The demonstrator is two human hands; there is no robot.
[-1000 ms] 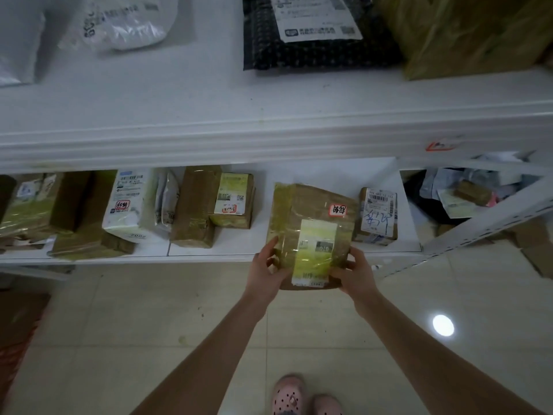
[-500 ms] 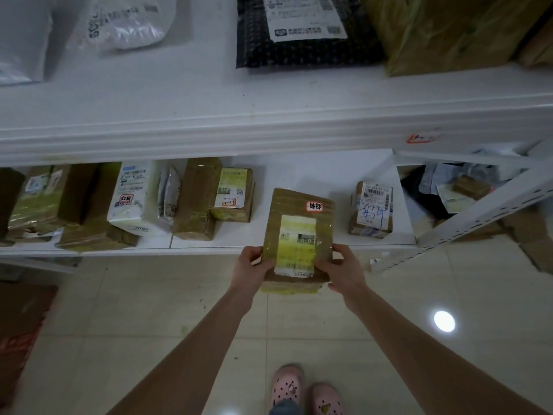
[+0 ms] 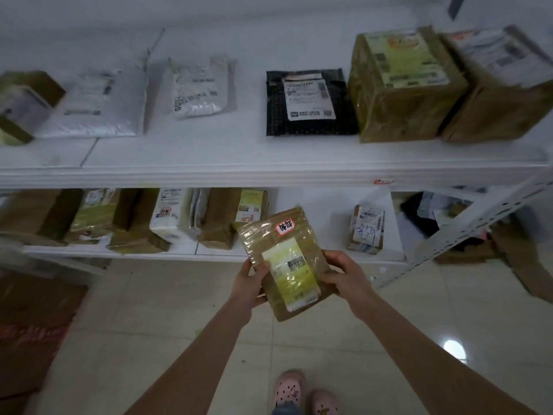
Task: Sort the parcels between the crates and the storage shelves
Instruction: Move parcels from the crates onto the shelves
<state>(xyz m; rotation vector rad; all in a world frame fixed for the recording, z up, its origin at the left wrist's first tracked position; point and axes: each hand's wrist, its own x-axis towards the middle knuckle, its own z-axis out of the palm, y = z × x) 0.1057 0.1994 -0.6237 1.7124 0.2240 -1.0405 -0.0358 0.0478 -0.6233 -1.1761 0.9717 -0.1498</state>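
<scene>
Brown taped parcel (image 3: 287,259) between left hand (image 3: 250,284) and right hand (image 3: 344,272)

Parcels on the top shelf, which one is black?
The flat black bag with a white label, lying beside the big taped brown box. The other parcels up there are white or brown.

pale tiled floor (image 3: 179,310), pink perforated clogs (image 3: 288,388), a bright light glare (image 3: 454,349), flattened cardboard (image 3: 30,324) at left
</scene>
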